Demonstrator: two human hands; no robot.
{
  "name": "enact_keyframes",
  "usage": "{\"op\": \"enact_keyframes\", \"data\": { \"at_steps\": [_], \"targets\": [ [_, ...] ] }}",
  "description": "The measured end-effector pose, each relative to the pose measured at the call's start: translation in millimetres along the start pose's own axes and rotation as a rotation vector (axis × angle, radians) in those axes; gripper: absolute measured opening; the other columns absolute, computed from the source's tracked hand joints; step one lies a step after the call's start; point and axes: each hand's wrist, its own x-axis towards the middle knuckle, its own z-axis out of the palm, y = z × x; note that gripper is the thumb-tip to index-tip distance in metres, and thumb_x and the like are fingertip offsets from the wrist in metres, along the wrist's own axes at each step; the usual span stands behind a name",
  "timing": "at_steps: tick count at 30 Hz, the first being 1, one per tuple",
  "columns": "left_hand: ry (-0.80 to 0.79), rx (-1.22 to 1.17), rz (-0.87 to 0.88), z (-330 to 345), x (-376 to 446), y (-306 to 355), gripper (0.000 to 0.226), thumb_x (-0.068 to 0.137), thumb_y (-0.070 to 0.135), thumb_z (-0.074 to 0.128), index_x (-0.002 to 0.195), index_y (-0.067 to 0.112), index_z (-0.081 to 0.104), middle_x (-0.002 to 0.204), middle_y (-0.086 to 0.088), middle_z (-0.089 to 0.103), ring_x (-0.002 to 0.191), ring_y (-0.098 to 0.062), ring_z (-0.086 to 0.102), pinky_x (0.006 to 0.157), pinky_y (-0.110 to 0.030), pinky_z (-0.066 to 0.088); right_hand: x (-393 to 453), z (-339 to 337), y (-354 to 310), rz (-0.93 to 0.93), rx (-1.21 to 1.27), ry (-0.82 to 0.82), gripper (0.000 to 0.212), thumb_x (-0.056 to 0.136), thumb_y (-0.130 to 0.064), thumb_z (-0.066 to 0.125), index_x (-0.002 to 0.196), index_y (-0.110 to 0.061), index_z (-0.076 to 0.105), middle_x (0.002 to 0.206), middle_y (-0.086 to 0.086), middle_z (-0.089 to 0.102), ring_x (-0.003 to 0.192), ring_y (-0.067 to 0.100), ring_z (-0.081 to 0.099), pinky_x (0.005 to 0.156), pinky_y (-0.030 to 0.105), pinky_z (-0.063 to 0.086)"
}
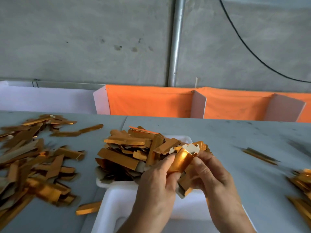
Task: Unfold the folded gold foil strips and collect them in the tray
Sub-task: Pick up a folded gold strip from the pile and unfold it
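Pinching one gold strip between both hands' fingers above the tray.

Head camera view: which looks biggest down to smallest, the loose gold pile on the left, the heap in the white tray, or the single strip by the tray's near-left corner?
1. Left pile, though blurred and nearer the edge.
2. Tray heap.
3. Single strip, clearly smallest.
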Motion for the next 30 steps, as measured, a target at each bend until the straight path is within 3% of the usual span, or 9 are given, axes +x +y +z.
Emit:
{"op": "enact_keyframes", "data": {
  "at_steps": [3,6,8,12,17,20,24,27,30],
  "targets": [
    [-0.065,-0.101,0.015,-2.4,-3.1,1.2,0.031,0.097,0.033,0.045,0.126,0.040,0.054,0.082,0.027,0.053,0.083,0.021,0.050,0.077,0.001,0.039,2.6,-5.0,-1.2,-0.004,0.043,0.034,0.029,0.078,-0.028,0.060,0.103,-0.014,0.068,0.070,0.020,0.059,0.059,0.034,0.059,0.054,0.042,0.054],
    [-0.113,-0.295,-0.066,-0.9,-13.0,-1.2,0.026,0.096,0.029,0.045,0.115,0.044,0.056,0.083,0.015,0.071,0.079,-0.004,0.068,0.075,-0.023,0.055,5.2,-9.0,-2.3,-0.010,0.040,0.035,0.023,0.077,-0.025,0.059,0.094,-0.015,0.071,0.068,0.018,0.057,0.064,0.034,0.054,0.066,0.055,0.050],
    [-0.114,-0.377,-0.140,-0.5,-17.9,-3.7,0.024,0.097,0.031,0.042,0.106,0.052,0.049,0.078,0.021,0.070,0.073,-0.002,0.069,0.065,-0.013,0.052,5.9,-12.3,-0.1,0.022,0.050,-0.015,0.020,0.077,-0.023,0.058,0.087,-0.014,0.072,0.064,0.014,0.058,0.061,0.028,0.053,0.065,0.050,0.050],
    [-0.070,-0.309,-0.068,-7.1,-21.6,2.4,0.028,0.096,0.031,0.044,0.115,0.051,0.051,0.092,0.031,0.065,0.091,0.010,0.062,0.080,-0.009,0.048,2.8,-13.6,0.7,0.012,0.093,-0.047,0.016,0.077,-0.017,0.056,0.085,-0.017,0.071,0.065,0.014,0.058,0.056,0.023,0.055,0.065,0.053,0.050],
    [0.022,-0.379,-0.124,-3.9,-30.5,7.2,0.028,0.090,0.026,0.057,0.102,0.051,0.061,0.090,0.030,0.067,0.089,0.012,0.062,0.075,-0.007,0.048,-8.1,-10.2,-2.9,-0.070,0.016,-0.101,0.013,0.077,-0.019,0.059,0.085,-0.018,0.069,0.070,0.009,0.064,0.061,0.024,0.060,0.057,0.026,0.052],
    [-0.085,-0.569,-0.204,-3.8,-31.1,7.2,0.017,0.084,0.038,0.059,0.093,0.052,0.063,0.093,0.028,0.068,0.086,0.005,0.067,0.068,-0.009,0.051,-7.1,-12.2,-0.8,-0.029,0.009,-0.066,0.019,0.078,-0.008,0.059,0.085,-0.020,0.071,0.073,0.005,0.065,0.063,0.018,0.061,0.059,0.026,0.053],
    [-0.385,-0.978,-0.361,-1.6,-25.7,0.4,0.030,0.072,0.038,0.066,0.101,0.037,0.072,0.109,0.003,0.071,0.099,-0.022,0.068,0.078,-0.037,0.057,-0.4,-16.7,-4.0,0.019,0.034,-0.072,0.016,0.077,-0.011,0.059,0.082,-0.020,0.072,0.073,0.007,0.066,0.064,0.018,0.060,0.061,0.028,0.053],
    [-0.490,-0.984,-0.318,-4.7,-22.2,-1.5,0.034,0.077,0.044,0.069,0.112,0.041,0.067,0.115,0.003,0.069,0.104,-0.021,0.067,0.076,-0.030,0.055,3.9,-22.6,-11.2,0.062,0.052,-0.166,0.015,0.076,-0.022,0.061,0.084,-0.016,0.072,0.074,0.009,0.066,0.065,0.018,0.062,0.064,0.030,0.054],
    [-0.391,-0.754,-0.144,-4.9,-21.1,-3.8,0.034,0.075,0.048,0.064,0.108,0.057,0.061,0.112,0.017,0.068,0.104,-0.005,0.064,0.078,-0.018,0.052,6.7,-27.7,-17.5,0.070,0.000,-0.259,0.012,0.083,-0.021,0.062,0.087,-0.016,0.071,0.078,0.009,0.069,0.071,0.020,0.068,0.068,0.030,0.056]
  ]
}}
